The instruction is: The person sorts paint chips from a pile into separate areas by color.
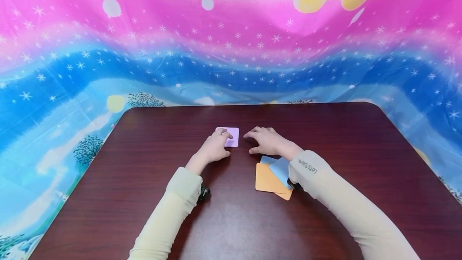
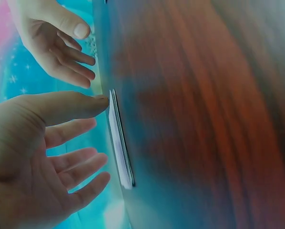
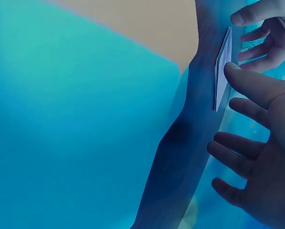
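A small stack of square cards, lilac on top with rounded corners, lies toward the far side of the table. Its layered edge shows in the left wrist view, where the card stack is seen almost side-on. My left hand hovers over the left part of these cards, fingers loosely bent and spread, holding nothing. To their right, my right hand is held above the table with relaxed, parted fingers and nothing in them. Several overlapping cards, orange and blue, lie below my right wrist, partly hidden by the sleeve.
The dark red-brown table has rounded far corners. A colourful cloth with snowflakes and butterflies hangs behind it and at both sides. A dark wrist device sits at the left cuff, another at the right.
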